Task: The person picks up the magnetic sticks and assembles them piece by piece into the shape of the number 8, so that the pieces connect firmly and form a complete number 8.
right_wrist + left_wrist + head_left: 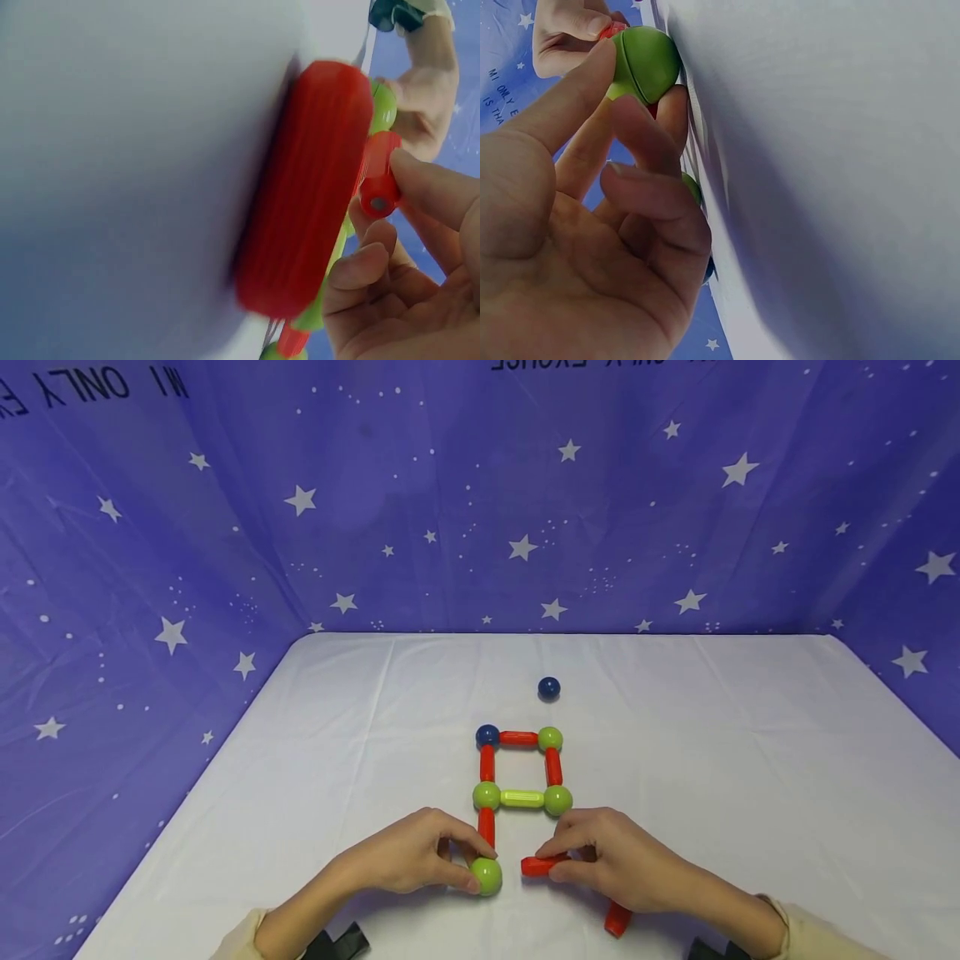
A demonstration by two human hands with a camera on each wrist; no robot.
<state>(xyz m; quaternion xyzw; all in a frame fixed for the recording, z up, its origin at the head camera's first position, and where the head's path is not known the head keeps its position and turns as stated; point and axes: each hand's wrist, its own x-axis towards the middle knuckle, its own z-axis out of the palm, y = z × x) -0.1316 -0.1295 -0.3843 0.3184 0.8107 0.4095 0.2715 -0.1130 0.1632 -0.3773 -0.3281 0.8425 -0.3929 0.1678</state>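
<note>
My left hand pinches a green ball between thumb and fingers, at the near end of a red rod. In my right hand a red magnetic rod is gripped between thumb and fingers, its free end pointing at the green ball with a gap between. The right wrist view shows a grey metal tip on this held rod. Beyond the hands lies a square of red rods and one yellow-green rod, joined by green balls and a blue ball.
A loose blue ball lies behind the square. Another red rod rests on the white cloth under my right wrist, large in the right wrist view. A purple star-patterned curtain stands around the table.
</note>
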